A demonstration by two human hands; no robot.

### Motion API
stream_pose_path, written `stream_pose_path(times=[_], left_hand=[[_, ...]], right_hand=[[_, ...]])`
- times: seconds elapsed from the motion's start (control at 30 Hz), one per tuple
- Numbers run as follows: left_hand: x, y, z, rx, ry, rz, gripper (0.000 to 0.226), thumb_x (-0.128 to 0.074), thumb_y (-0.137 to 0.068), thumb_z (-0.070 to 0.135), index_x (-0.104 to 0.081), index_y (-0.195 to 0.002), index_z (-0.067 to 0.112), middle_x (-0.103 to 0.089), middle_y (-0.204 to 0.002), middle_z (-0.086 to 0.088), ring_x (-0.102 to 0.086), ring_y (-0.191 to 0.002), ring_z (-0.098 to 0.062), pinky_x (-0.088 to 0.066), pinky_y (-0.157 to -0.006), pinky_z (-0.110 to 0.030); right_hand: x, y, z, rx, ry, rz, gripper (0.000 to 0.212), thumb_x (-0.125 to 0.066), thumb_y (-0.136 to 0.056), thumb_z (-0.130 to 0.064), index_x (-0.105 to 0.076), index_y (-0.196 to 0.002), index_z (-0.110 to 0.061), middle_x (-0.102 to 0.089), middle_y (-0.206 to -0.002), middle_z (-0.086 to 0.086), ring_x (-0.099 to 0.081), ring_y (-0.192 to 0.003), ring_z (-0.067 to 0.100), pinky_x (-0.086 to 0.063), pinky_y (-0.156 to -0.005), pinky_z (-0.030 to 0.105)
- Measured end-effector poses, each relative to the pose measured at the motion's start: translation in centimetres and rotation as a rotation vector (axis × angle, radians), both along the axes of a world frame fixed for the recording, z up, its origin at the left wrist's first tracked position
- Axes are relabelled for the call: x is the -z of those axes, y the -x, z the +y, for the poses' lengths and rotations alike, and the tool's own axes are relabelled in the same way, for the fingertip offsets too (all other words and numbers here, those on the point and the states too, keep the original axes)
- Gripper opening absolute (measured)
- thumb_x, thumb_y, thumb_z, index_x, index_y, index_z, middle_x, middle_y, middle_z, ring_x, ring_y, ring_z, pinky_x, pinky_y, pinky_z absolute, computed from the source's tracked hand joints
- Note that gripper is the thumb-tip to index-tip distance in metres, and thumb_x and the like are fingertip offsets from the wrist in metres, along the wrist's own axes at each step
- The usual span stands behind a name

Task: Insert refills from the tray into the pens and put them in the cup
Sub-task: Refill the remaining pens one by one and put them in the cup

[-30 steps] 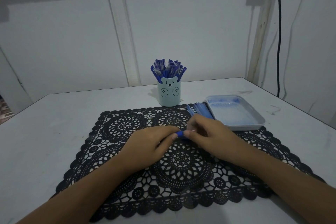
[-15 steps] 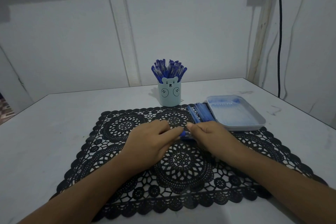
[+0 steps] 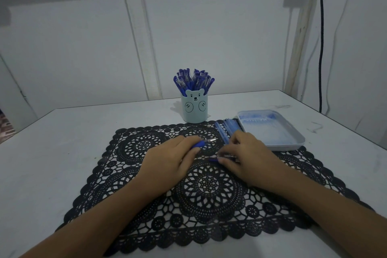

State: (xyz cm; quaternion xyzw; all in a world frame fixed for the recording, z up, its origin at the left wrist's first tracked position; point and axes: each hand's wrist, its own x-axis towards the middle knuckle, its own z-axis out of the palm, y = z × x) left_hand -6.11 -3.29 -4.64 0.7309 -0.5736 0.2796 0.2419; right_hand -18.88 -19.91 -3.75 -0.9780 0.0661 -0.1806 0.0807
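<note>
My left hand (image 3: 170, 160) grips a blue pen (image 3: 204, 143) low over the black lace mat (image 3: 201, 186); its clear tip points right. My right hand (image 3: 247, 158) pinches a small blue pen piece (image 3: 213, 159) just above the mat, a little apart from the pen. A pile of blue pen barrels (image 3: 228, 130) lies on the mat behind my right hand. The pale blue tray (image 3: 293, 132) sits to the right; I cannot make out refills in it. The light blue bear cup (image 3: 194, 109) stands behind the mat, filled with several blue pens (image 3: 193, 80).
The mat lies on a white table (image 3: 62, 142) whose far edge meets a white wall. A black cable (image 3: 321, 48) hangs down the wall at the far right.
My hands, joined on the pen a second ago, have drawn apart. The left one now holds the pen with its tip showing; the right one has pulled back with a small blue piece.
</note>
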Motion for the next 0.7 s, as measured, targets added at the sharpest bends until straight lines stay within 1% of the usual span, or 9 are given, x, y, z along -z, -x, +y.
stream_pose_path(times=[0.07, 0.1, 0.2, 0.23, 0.3, 0.43, 0.53, 0.63, 0.7], left_hand=[[-0.1, 0.1, 0.0, -0.004, -0.012, 0.004, 0.028, -0.039, -0.092, 0.036, -0.054, -0.112, 0.025, -0.065, -0.088, 0.011, -0.056, -0.071, -0.001, -0.049, -0.052, -0.023], [-0.1, 0.2, 0.0, -0.006, -0.013, 0.01, 0.029, -0.038, -0.092, 0.037, -0.055, -0.112, 0.024, -0.065, -0.088, 0.011, -0.056, -0.071, -0.001, -0.049, -0.052, -0.023], [-0.1, 0.2, 0.0, -0.016, -0.012, 0.032, 0.031, -0.038, -0.092, 0.038, -0.058, -0.11, 0.024, -0.065, -0.087, 0.012, -0.057, -0.072, -0.001, -0.049, -0.052, -0.023], [-0.1, 0.2, 0.0, -0.017, -0.012, 0.035, 0.031, -0.038, -0.092, 0.038, -0.058, -0.11, 0.024, -0.065, -0.086, 0.012, -0.057, -0.071, -0.001, -0.048, -0.052, -0.023], [-0.1, 0.2, 0.0, -0.019, -0.016, 0.044, 0.03, -0.038, -0.091, 0.038, -0.058, -0.109, 0.024, -0.064, -0.085, 0.013, -0.056, -0.069, 0.0, -0.048, -0.051, -0.023], [-0.3, 0.4, 0.1, -0.013, -0.025, 0.047, 0.028, -0.04, -0.091, 0.038, -0.059, -0.107, 0.026, -0.064, -0.084, 0.014, -0.055, -0.068, 0.001, -0.046, -0.05, -0.02], [-0.4, 0.5, 0.1, -0.009, -0.038, 0.039, 0.027, -0.04, -0.09, 0.038, -0.058, -0.106, 0.027, -0.063, -0.081, 0.014, -0.052, -0.065, 0.002, -0.043, -0.048, -0.017], [-0.4, 0.6, 0.2, 0.019, -0.068, 0.019, 0.024, -0.04, -0.091, 0.037, -0.055, -0.107, 0.028, -0.062, -0.081, 0.013, -0.054, -0.064, 0.0, -0.044, -0.049, -0.018], [-0.4, 0.6, 0.2, 0.039, -0.098, 0.017, 0.024, -0.041, -0.091, 0.037, -0.056, -0.106, 0.025, -0.063, -0.081, 0.012, -0.053, -0.064, 0.0, -0.041, -0.052, -0.013]], right_hand=[[0.2, -0.1, 0.0, 0.002, 0.04, 0.005, 0.028, -0.049, -0.09, -0.042, -0.061, -0.111, -0.028, -0.045, -0.104, -0.005, -0.041, -0.098, 0.012, -0.038, -0.082, 0.025], [0.1, -0.1, 0.0, 0.001, 0.011, -0.029, 0.023, -0.051, -0.09, -0.039, -0.06, -0.107, -0.027, -0.047, -0.101, -0.008, -0.041, -0.096, 0.011, -0.037, -0.081, 0.023], [-0.9, 0.1, 0.0, -0.014, -0.291, -0.131, 0.005, -0.056, -0.088, -0.029, -0.054, -0.092, -0.029, -0.056, -0.091, -0.011, -0.049, -0.083, 0.003, -0.039, -0.069, 0.012], [-1.1, 0.1, 0.0, -0.028, -0.401, -0.155, 0.009, -0.058, -0.087, -0.026, -0.052, -0.088, -0.032, -0.059, -0.09, -0.012, -0.051, -0.08, -0.001, -0.04, -0.068, 0.009], [-1.5, 0.2, 0.0, -0.043, -0.502, -0.176, 0.017, -0.06, -0.086, -0.025, -0.051, -0.082, -0.039, -0.061, -0.089, -0.016, -0.053, -0.081, -0.005, -0.039, -0.067, 0.005], [-1.7, 0.1, 0.1, -0.055, -0.531, -0.195, 0.017, -0.061, -0.085, -0.026, -0.055, -0.084, -0.041, -0.06, -0.089, -0.023, -0.054, -0.084, -0.004, -0.038, -0.069, 0.005], [-1.8, 0.1, 0.3, -0.077, -0.564, -0.207, 0.012, -0.062, -0.085, -0.023, -0.061, -0.09, -0.034, -0.06, -0.083, -0.02, -0.054, -0.073, -0.005, -0.038, -0.064, 0.005], [-1.5, 0.1, 0.7, -0.117, -0.584, -0.166, 0.013, -0.062, -0.084, -0.024, -0.063, -0.091, -0.035, -0.061, -0.077, -0.015, -0.051, -0.064, -0.002, -0.038, -0.06, 0.009], [-1.4, 0.2, 1.0, -0.146, -0.581, -0.149, 0.014, -0.063, -0.084, -0.025, -0.062, -0.09, -0.037, -0.061, -0.071, -0.021, -0.051, -0.063, -0.005, -0.038, -0.06, 0.009]])
